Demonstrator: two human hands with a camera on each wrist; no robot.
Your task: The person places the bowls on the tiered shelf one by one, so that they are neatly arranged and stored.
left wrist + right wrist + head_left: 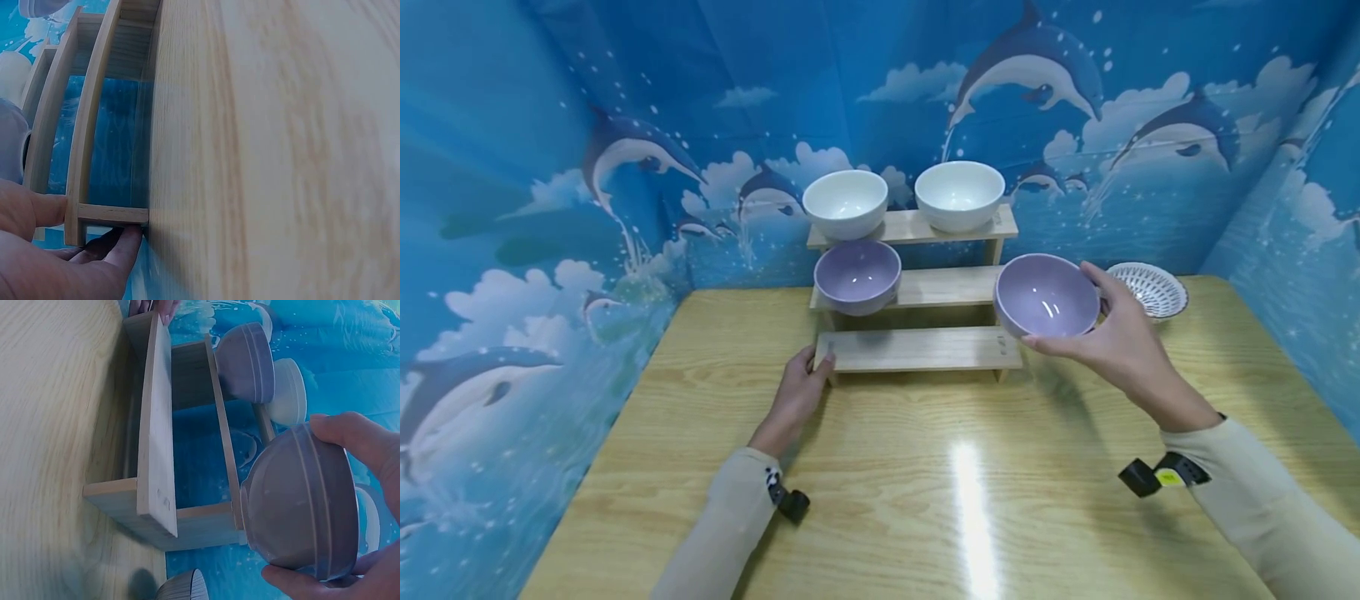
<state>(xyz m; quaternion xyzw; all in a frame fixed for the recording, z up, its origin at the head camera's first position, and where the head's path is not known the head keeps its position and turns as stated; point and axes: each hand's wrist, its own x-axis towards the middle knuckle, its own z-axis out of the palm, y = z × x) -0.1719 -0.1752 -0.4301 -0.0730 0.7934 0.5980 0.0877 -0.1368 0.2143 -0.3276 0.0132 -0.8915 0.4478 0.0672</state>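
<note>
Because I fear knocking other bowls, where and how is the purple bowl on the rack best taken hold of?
Probably the purple bowl is best gripped at its right rim and outer wall, coming from the front right. It sits upright, wall flaring toward the rim; the middle shelf is bare on that side, while a white bowl stands higher behind.

A three-step rack [955, 287] stands on a table [880, 517], upper centre of the head view, before a backdrop [850, 75]. Its top step [901, 227] bears a first bowl [846, 204] left and a second bowl [960, 197] right; a third bowl [857, 279] sits at the middle step's left. Right of centre, the right hand [1122, 337] holds a fourth bowl [1047, 296]; beyond is a dish [1152, 287].
</note>
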